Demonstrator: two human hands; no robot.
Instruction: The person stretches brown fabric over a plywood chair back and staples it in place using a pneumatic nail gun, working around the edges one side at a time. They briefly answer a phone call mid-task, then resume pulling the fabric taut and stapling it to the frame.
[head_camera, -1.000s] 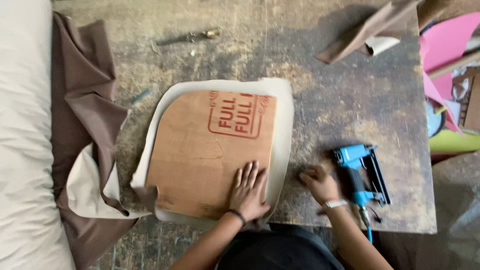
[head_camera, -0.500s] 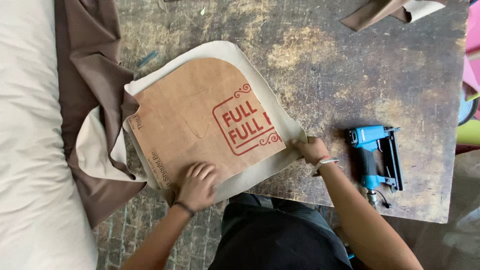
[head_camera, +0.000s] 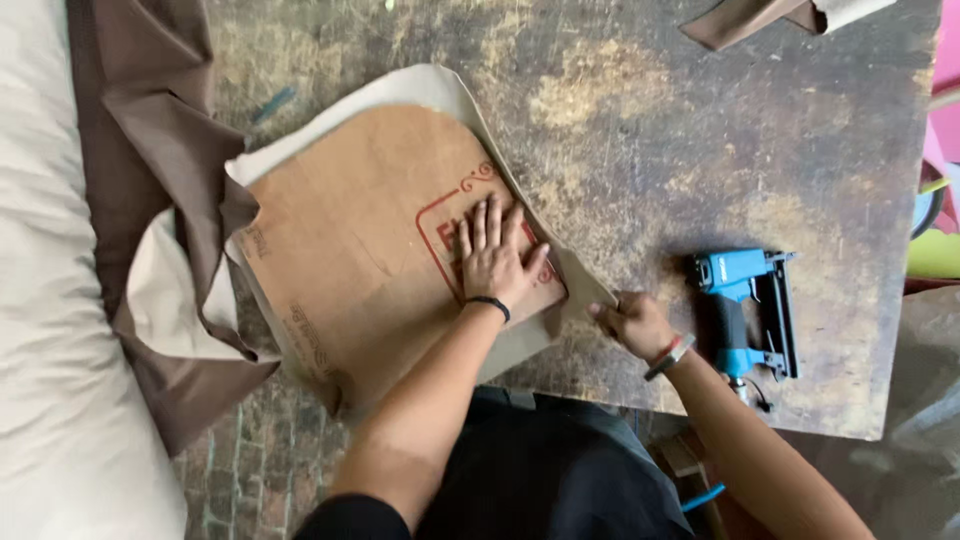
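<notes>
- A flat brown cardboard panel with rounded corners (head_camera: 350, 250) lies on the worn surface (head_camera: 700, 150), atop pale fabric.
- A red rectangular printed stamp with scrolled corners (head_camera: 445, 225) sits on the panel, partly covered by a hand.

The left hand (head_camera: 495, 258) lies flat, palm down, fingers spread and pointing away from the body, with a dark band around its wrist. Its forearm runs back bare towards the lower edge of the view. The right hand (head_camera: 632, 322) sits lower and to the right, curled, its fingers seemingly pinched together, though the grip is hard to read. A reddish band and a pale one circle that wrist.
</notes>
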